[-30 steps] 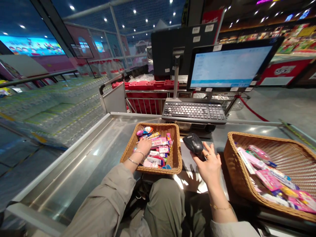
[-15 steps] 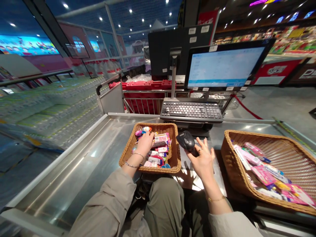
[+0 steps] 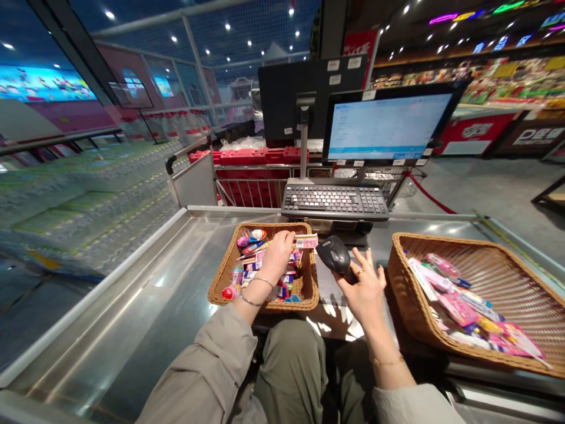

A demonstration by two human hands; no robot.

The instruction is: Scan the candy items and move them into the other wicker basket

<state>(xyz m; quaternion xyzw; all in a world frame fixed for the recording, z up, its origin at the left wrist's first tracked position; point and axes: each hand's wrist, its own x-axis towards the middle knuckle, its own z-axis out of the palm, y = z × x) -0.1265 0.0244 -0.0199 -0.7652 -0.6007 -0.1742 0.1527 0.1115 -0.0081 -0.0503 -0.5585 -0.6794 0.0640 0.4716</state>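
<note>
My left hand (image 3: 277, 257) hovers over the left wicker basket (image 3: 225, 268), pinching a flat pink packet (image 3: 306, 241) lifted above the basket's right rim. That basket is full of small colourful sweets and packets. My right hand (image 3: 364, 287) holds a black barcode scanner (image 3: 334, 254) between the two baskets, its head pointing towards the pink packet, with the fingers loosely spread behind it. The right wicker basket (image 3: 507, 268) holds several pink and white packets along its near side.
A keyboard (image 3: 334, 201) and a lit monitor (image 3: 385, 126) stand behind the baskets on the steel checkout counter (image 3: 145, 294). A red shopping cart (image 3: 256, 171) sits beyond the counter. Shelves of bottled water run along the left.
My left hand has risen out of the left basket with a pink packet and moved right towards the scanner. The scanner hand has shifted slightly left and up.
</note>
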